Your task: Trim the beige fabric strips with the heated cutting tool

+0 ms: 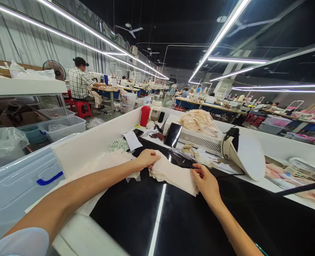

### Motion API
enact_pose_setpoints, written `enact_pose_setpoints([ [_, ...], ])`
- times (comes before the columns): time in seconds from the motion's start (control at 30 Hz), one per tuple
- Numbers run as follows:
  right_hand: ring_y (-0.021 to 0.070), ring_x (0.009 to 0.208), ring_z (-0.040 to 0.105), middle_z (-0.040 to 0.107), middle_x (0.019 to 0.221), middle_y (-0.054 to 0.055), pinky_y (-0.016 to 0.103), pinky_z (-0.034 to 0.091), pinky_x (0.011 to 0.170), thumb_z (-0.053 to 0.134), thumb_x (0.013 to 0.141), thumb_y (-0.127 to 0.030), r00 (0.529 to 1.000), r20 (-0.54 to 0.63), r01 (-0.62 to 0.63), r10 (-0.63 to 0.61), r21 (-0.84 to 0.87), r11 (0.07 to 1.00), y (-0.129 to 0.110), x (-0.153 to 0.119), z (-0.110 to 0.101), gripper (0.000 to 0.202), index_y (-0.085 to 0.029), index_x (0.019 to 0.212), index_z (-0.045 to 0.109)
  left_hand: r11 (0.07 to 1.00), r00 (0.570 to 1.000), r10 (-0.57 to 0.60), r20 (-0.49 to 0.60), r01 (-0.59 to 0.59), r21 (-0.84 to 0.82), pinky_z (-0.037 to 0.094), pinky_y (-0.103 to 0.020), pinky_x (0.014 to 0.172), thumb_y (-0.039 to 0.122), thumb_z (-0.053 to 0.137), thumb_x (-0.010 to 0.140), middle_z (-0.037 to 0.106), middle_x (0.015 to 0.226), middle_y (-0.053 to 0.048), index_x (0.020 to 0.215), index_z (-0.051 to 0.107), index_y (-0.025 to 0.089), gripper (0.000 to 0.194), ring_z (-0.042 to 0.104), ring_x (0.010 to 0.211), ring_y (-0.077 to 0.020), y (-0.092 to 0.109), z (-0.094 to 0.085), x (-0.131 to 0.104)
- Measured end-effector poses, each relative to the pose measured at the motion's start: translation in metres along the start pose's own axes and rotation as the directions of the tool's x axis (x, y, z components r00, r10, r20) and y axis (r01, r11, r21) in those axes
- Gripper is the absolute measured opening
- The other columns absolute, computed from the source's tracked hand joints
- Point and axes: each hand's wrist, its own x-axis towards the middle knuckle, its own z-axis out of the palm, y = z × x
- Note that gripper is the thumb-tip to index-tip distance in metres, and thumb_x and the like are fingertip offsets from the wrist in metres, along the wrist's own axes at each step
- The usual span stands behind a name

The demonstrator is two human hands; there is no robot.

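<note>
A stack of pale cream fabric pieces (173, 171) spans the gap between my two hands, over a glossy black tabletop (130, 213). At its left end, my left hand (147, 159) pinches the stack between thumb and fingers. My right hand (205, 181) grips the other end, its thumb and fingers closed at the edge. More pale fabric (104, 164) lies under and beside my left forearm. A white paper slip with handwriting (132, 140) rests just beyond my left hand.
Behind the stack, a phone (173, 135) leans on a white slotted machine (200, 141) topped with cream cloth pieces (198, 121). A white lamp-like cone (244, 154) stands right of it. A red bottle (145, 116) stands at the back. Clear plastic bins (24, 188) sit on the left.
</note>
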Motion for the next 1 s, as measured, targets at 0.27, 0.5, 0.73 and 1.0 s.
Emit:
enact_pose_setpoints([
  [0.27,0.0360,0.112,0.065,0.074,0.124,0.015,0.052,0.050,0.098,0.058,0.083,-0.061,0.985,-0.013,0.169,-0.171,-0.126,0.978,-0.009,-0.019,-0.012,0.053,-0.022,0.115,0.076,0.971,0.999,0.048,0.008,-0.049,0.233,0.061,-0.022,0.064,0.038,0.079,0.090,0.075,0.086,-0.005,0.089,0.070,0.015,0.025,0.074,0.075,-0.0160,0.012,-0.048,-0.012],
  [0.5,0.0258,0.077,0.066,0.077,0.108,0.009,0.043,0.055,0.073,0.060,0.078,-0.072,0.987,0.100,0.128,-0.124,-0.029,0.991,-0.021,-0.059,0.000,0.055,-0.030,0.105,0.081,0.798,0.992,0.084,-0.092,-0.012,0.603,0.047,-0.024,0.063,0.031,0.074,0.086,0.063,0.062,0.000,0.070,0.063,0.018,0.023,0.065,0.061,-0.0163,0.012,-0.148,-0.059],
  [0.73,0.0269,0.082,0.070,0.078,0.099,0.006,0.039,0.058,0.075,0.067,0.078,-0.070,0.957,0.244,0.144,-0.158,0.073,0.987,-0.038,-0.089,0.013,0.042,-0.032,0.093,0.079,0.681,0.994,0.075,-0.086,0.012,0.732,0.058,-0.034,0.084,0.041,0.075,0.099,0.072,0.094,-0.003,0.098,0.072,0.016,0.025,0.068,0.086,-0.0187,-0.016,-0.154,-0.082],
  [1.0,0.0268,0.079,0.069,0.079,0.096,0.006,0.038,0.056,0.072,0.073,0.076,-0.072,0.938,0.330,0.061,-0.109,0.152,0.986,-0.049,-0.106,0.013,0.046,-0.031,0.093,0.082,0.750,0.961,0.239,-0.138,-0.092,0.655,0.052,-0.033,0.088,0.029,0.070,0.092,0.074,0.100,-0.006,0.083,0.070,0.018,0.014,0.067,0.098,-0.0239,-0.021,-0.149,-0.088],
])
